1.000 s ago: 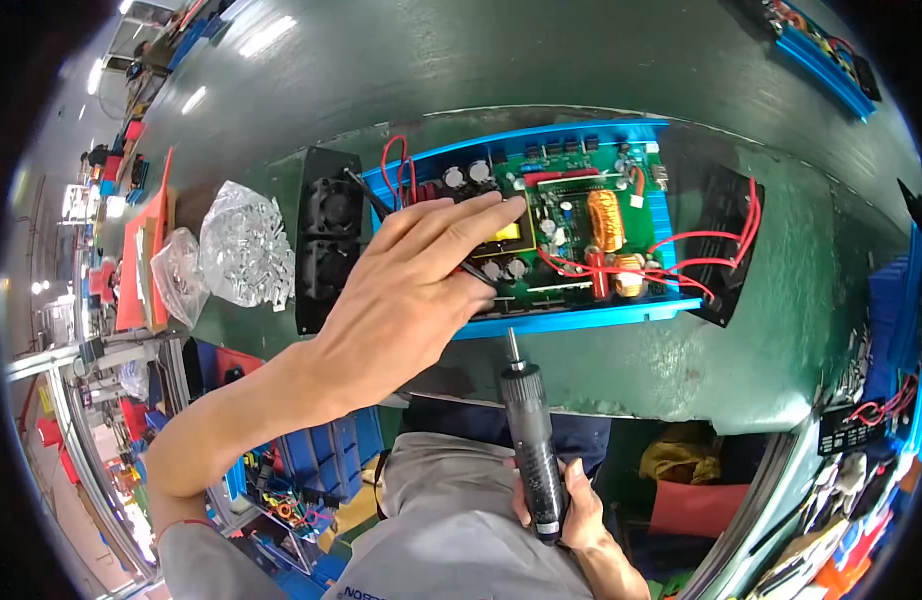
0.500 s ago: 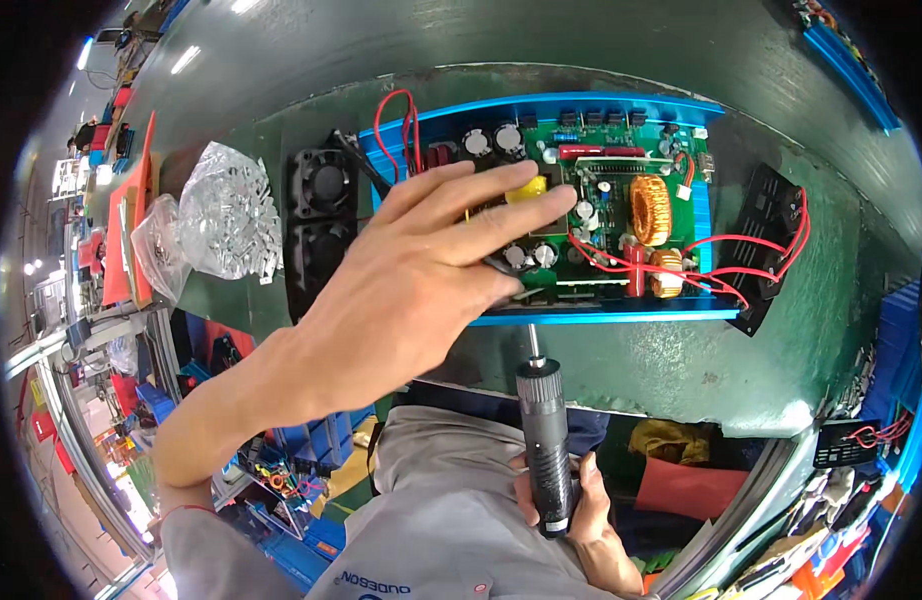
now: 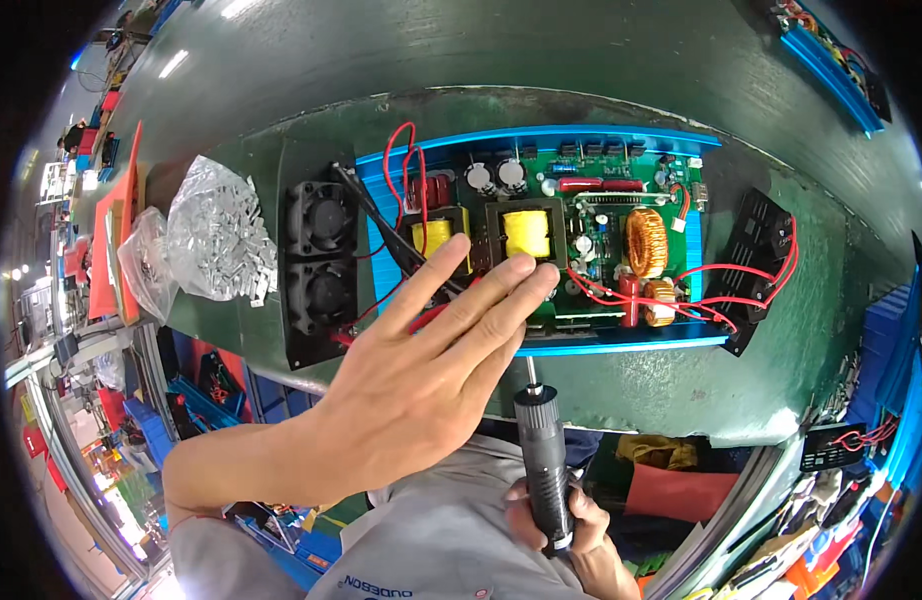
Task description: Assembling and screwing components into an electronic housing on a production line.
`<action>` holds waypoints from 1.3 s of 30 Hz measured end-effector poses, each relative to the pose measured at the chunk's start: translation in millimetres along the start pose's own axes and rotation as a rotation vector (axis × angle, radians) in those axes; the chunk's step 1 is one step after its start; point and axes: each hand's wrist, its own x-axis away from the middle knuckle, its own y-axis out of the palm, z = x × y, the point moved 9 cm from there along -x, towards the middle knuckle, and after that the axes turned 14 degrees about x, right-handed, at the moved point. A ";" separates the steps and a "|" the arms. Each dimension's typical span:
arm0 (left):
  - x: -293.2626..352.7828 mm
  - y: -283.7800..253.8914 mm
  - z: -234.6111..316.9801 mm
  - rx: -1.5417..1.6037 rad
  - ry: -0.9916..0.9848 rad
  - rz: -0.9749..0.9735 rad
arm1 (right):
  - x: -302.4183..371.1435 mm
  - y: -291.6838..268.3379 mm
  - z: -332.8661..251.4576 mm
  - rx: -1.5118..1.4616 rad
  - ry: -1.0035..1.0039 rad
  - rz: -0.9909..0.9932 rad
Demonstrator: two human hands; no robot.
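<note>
A green circuit board (image 3: 571,275) with yellow-wrapped transformers, a copper coil (image 3: 645,243) and capacitors lies in a blue metal casing (image 3: 621,343). My left hand (image 3: 421,380) reaches over the casing's near edge, fingers stretched out over the board's lower left part and hiding what is beneath. My right hand (image 3: 581,525) is wrapped round a black electric screwdriver (image 3: 544,465), held upright below the casing. Its metal bit meets the casing's near side wall; whether a screw sits there cannot be seen.
Left of the casing is a black panel with two fans (image 3: 321,218). Beyond it lies a clear plastic bag (image 3: 216,235) of small metal parts. A black end plate (image 3: 756,265) on red wires rests at the right. Another blue casing (image 3: 831,80) stands far right.
My left hand has drawn back toward me, uncovering the yellow transformers. In the picture, the casing and bench sit slightly lower. The screwdriver bit stays at the casing's near wall.
</note>
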 end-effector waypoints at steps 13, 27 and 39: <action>3.6 1.6 -8.7 0.058 -0.105 0.251 | -6.0 18.5 6.0 -0.467 0.047 -0.219; 11.9 1.9 -12.2 0.134 -0.065 0.301 | -7.4 23.7 17.5 -0.555 0.023 -0.283; 7.6 1.7 -11.3 0.112 -0.021 0.275 | -7.4 1.4 13.6 0.195 0.042 0.218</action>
